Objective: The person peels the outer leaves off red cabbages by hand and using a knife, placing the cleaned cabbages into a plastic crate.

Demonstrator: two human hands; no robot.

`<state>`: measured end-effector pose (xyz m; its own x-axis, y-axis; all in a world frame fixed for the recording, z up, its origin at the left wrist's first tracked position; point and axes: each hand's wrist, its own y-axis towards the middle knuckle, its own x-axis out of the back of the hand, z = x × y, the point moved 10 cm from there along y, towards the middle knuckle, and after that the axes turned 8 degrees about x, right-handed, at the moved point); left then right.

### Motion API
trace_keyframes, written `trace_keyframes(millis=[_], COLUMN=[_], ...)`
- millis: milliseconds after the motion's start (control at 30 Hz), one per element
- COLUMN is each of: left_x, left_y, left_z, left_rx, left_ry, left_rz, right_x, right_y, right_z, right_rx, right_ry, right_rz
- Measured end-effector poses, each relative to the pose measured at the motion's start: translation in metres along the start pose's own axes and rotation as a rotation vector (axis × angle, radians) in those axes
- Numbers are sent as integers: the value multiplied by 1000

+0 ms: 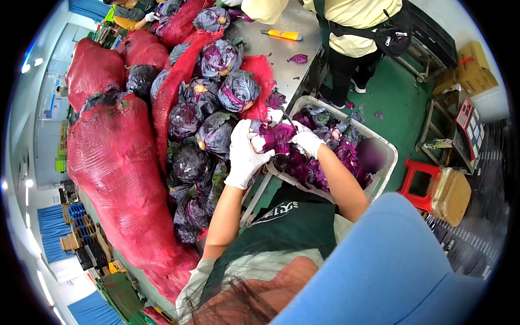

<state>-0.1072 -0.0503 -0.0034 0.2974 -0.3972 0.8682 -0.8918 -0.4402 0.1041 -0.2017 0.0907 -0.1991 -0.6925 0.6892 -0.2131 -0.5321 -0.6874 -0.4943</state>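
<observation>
My left hand (245,156), in a white glove, holds a red cabbage (263,138) with a pale cut part showing, over the near edge of the steel table (284,69). In my right hand (306,139), also gloved in white, is a thin dark tool, probably a knife (287,117), beside the cabbage's loosened purple leaves. Below and to the right, a pale plastic crate (388,162) holds trimmed purple leaves. Several whole red cabbages (239,91) lie left of my hands, some on red mesh netting (262,73).
Full red mesh sacks (118,162) line the left side. A yellow utility knife (284,35) and a leaf scrap lie on the table. A person in a yellow top (361,20) stands beyond the crate. A red stool (418,185) and a scale (469,126) are at the right.
</observation>
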Motion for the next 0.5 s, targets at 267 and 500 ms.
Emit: trace_keyframes(millis=[267,500], left_x=[8,-2], left_y=[-3,4], left_z=[6,13], left_rx=[157,-42], left_ry=[32,-74], left_rz=[210,178], right_x=[-7,-58], right_y=[-73,-42], right_z=[116,121], right_rx=[617,672], right_ry=[-261,-566], right_rz=[-352,14])
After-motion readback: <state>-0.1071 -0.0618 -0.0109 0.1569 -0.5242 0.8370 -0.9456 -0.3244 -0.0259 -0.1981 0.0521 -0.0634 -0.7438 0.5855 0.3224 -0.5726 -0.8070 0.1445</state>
